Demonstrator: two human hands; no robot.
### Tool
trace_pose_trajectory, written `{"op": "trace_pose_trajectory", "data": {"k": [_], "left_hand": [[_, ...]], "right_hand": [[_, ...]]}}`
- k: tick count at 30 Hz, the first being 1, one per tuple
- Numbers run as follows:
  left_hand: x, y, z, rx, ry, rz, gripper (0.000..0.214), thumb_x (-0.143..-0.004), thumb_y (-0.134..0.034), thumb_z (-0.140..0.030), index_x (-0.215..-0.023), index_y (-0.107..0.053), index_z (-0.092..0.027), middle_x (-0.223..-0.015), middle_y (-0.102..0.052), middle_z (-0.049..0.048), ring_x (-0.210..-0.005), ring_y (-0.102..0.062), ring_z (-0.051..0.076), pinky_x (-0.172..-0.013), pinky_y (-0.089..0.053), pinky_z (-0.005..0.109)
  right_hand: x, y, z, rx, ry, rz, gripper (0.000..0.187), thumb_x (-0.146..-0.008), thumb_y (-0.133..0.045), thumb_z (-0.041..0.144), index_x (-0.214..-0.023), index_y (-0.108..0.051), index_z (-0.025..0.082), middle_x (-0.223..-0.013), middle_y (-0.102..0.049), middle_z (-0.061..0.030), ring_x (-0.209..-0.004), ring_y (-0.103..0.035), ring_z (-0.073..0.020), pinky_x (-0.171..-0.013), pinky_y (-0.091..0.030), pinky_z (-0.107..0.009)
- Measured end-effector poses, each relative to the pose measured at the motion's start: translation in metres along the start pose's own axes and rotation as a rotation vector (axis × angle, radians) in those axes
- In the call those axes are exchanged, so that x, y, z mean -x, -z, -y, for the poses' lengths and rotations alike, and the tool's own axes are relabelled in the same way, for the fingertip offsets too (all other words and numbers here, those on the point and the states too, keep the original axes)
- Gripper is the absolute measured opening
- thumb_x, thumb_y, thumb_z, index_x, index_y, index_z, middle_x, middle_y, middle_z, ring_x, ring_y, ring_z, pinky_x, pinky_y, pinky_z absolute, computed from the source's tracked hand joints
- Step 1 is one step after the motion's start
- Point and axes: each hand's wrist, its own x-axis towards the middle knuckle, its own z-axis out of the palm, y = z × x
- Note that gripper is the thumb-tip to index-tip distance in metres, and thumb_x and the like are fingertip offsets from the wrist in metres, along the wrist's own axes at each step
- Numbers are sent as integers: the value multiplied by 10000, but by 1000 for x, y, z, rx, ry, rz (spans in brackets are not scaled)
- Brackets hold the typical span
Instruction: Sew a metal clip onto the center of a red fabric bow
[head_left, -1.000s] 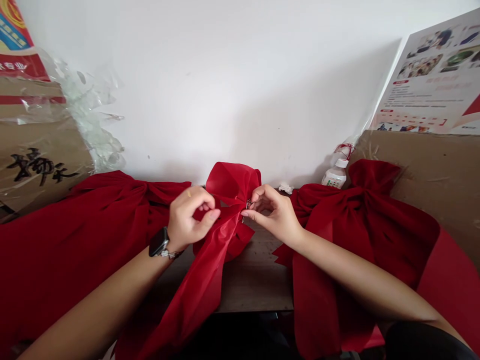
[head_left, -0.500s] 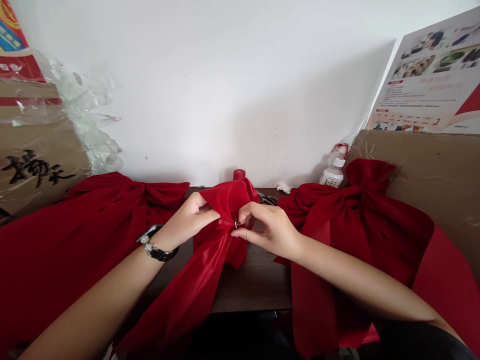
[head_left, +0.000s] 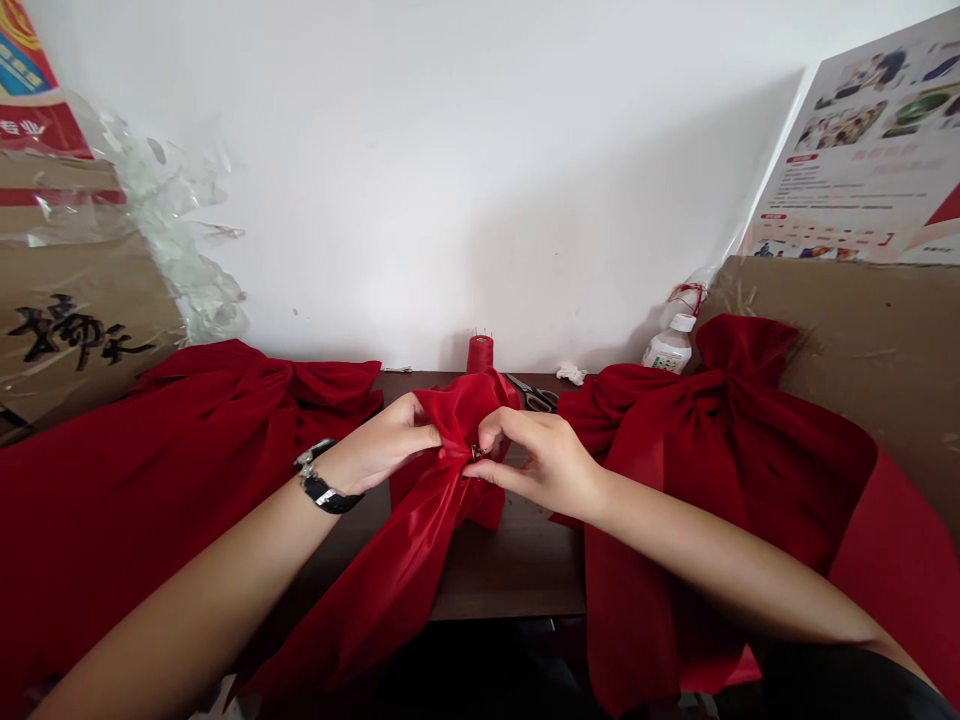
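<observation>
Both my hands work at the middle of a red satin ribbon bow (head_left: 450, 480) on the dark wooden table (head_left: 510, 570). My left hand (head_left: 382, 445) is shut on the gathered upper loop of the bow. My right hand (head_left: 536, 465) pinches the gathered centre, where a small metal pin (head_left: 475, 452) shows between the thumb and fingertips. Most of the pin is hidden by my fingers. A black wristwatch (head_left: 322, 490) sits on my left wrist. The bow's long tails hang down past the table's front edge.
Large red bows lie to the left (head_left: 247, 400) and right (head_left: 720, 440). Behind stand a red thread spool (head_left: 480, 353) with pins, scissors (head_left: 534, 395) and a white bottle (head_left: 670, 347). Cardboard sheets (head_left: 75, 340) and a poster (head_left: 862, 150) lean against the white wall.
The bow's upper loop has been pressed lower and gathered, uncovering the thread spool and scissors behind it. Both hands have drawn closer together around the centre, and the pin has moved slightly down.
</observation>
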Motion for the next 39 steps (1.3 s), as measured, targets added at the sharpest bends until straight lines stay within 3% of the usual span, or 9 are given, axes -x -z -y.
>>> {"op": "trace_pose_trajectory", "data": {"k": [6,13,17,21,27,30,35,39], "left_hand": [[1,0,3,-19,-17,3,73,-682,-759,-164,-691,-694,-132,-733,-697,14,-701,-584,125,-696,-469,218],[2,-6,5,-112,-98,-140,80,-698,-729,-200,-725,-674,-149,-697,-676,-5,-710,-593,139,-668,-481,216],[6,-8,5,-192,-125,-231,61,-751,-642,-184,-796,-673,-159,-753,-684,-9,-746,-605,149,-706,-480,234],[5,-7,6,-157,-90,-267,76,-769,-579,-162,-751,-653,-160,-689,-649,-22,-677,-583,135,-677,-469,239],[0,-7,9,69,-34,-198,36,-693,-676,-156,-707,-644,-149,-662,-642,-16,-622,-565,121,-632,-468,233],[1,-7,9,116,4,-225,85,-665,-719,-164,-723,-656,-157,-674,-655,-25,-624,-574,116,-634,-473,229],[3,-1,9,50,4,-197,199,-596,-774,-136,-762,-668,-160,-685,-659,-25,-653,-581,123,-661,-485,237],[3,7,3,-68,31,-65,155,-627,-770,-162,-752,-678,-144,-688,-661,-1,-651,-570,129,-629,-471,237]], "right_hand": [[-2,0,2,-23,-8,17,216,-868,-656,319,-857,-502,168,-754,-578,3,-633,-538,-72,-605,-442,-164],[-3,3,3,-124,-74,34,237,-834,-690,311,-866,-506,167,-777,-578,1,-667,-559,-79,-641,-471,-175],[-5,6,5,-196,-102,51,103,-871,-587,198,-898,-494,162,-821,-579,-10,-691,-570,-77,-665,-493,-178],[-8,8,5,-196,-110,52,34,-895,-481,131,-909,-490,161,-791,-579,-8,-694,-562,-80,-681,-490,-185],[-7,6,4,-95,-84,73,22,-909,-475,153,-901,-492,165,-797,-577,-11,-671,-533,-83,-643,-447,-188],[-6,6,4,-89,-78,83,27,-905,-481,142,-903,-493,166,-795,-574,-4,-674,-535,-80,-645,-441,-184],[-5,6,5,-94,-61,89,31,-923,-472,166,-901,-493,170,-807,-579,-13,-689,-539,-88,-658,-446,-190],[-4,4,5,-95,-57,118,34,-931,-468,166,-907,-490,175,-796,-578,-10,-693,-537,-90,-660,-441,-185]]}}
